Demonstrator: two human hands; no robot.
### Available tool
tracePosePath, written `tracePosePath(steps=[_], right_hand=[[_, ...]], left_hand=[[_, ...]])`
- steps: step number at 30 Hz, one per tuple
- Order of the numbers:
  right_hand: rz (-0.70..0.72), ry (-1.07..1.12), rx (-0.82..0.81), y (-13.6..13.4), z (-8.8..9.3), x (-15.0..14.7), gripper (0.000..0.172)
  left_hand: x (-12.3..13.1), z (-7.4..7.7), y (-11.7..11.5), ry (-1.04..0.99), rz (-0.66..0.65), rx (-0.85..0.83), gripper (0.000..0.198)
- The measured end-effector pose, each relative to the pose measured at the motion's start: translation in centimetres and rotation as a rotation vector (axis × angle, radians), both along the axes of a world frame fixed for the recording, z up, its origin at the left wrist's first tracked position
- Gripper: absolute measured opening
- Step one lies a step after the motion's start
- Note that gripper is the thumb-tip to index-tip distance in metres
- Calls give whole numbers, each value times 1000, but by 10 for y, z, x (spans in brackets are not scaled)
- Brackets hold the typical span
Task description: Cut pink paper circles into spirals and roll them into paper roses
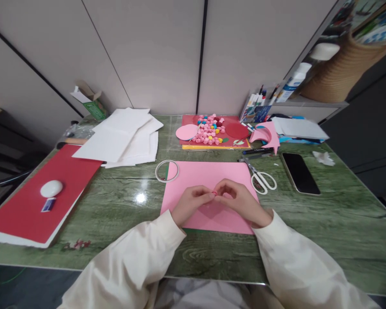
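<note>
Both hands meet above a pink sheet (209, 176) that lies on the green table. My left hand (193, 202) and my right hand (239, 201) pinch a small pink-red piece (214, 193) between their fingertips; its exact shape is too small to make out. A roll of white tape (157, 171) overlaps the sheet's upper left corner. White-handled scissors (260, 180) lie at its right edge. Behind the sheet, many small pink, blue and yellow paper pieces (209, 131) are heaped on a red sheet (188, 121), beside a pink disc (186, 132) and a red disc (237, 130).
White papers (116, 133) are stacked at the back left, near a red board (28, 184) with a white round object (51, 188). A phone (300, 173) lies right of the scissors. Pens in a holder (257, 107) and a cut pink sheet (272, 133) stand farther back.
</note>
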State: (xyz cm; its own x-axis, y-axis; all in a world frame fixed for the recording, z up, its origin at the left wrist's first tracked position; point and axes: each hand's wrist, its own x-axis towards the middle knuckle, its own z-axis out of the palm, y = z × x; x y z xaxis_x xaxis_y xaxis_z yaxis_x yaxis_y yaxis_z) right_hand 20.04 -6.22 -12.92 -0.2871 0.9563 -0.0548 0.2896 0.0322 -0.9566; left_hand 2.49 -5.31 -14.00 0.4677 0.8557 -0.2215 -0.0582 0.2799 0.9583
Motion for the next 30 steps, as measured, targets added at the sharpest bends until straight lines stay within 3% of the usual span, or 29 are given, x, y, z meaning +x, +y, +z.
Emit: tracePosePath(steps=[7, 14, 21, 30], right_hand=[[6, -68, 45, -4, 0, -4, 14], [41, -119, 35, -9, 1, -11, 32], [3, -61, 16, -7, 0, -9, 19], [-4, -100, 62, -7, 0, -10, 13]], left_hand=[[4, 2, -1, 5, 70, 12, 25], [3, -7, 1, -123, 147, -129, 24], [3, -1, 0, -72, 120, -107, 22], [6, -4, -2, -265, 82, -350, 21]])
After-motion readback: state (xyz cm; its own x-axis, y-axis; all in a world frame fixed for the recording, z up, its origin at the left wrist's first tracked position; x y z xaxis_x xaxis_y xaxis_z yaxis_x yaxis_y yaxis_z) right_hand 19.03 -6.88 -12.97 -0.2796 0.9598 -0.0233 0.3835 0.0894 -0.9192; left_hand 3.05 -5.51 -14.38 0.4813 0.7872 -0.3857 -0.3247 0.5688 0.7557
